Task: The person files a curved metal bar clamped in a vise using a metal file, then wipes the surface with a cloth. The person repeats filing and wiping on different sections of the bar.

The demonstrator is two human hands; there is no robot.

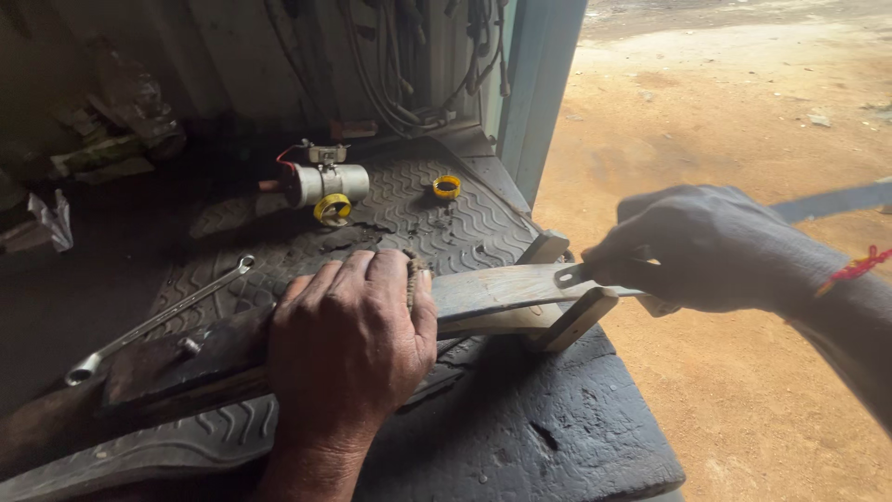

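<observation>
My left hand (pixel 348 339) presses flat on a long rusty metal bar (pixel 492 293) that lies across a black rubber mat (pixel 520 418). A threaded bolt (pixel 412 279) stands up through the bar beside my fingers. At the bar's right end my right hand (pixel 697 246) is closed around a metal tool (pixel 569 275), which sits on a small clamp bracket (pixel 576 321) wrapped around the bar. A red thread is tied round my right wrist.
A ring spanner (pixel 153 321) lies on the mat at the left. Behind are a small cylindrical metal part with wires (pixel 325 181), a yellow tape roll (pixel 332 209) and a yellow ring (pixel 447 187). Cables hang on the back wall. Sandy ground lies to the right.
</observation>
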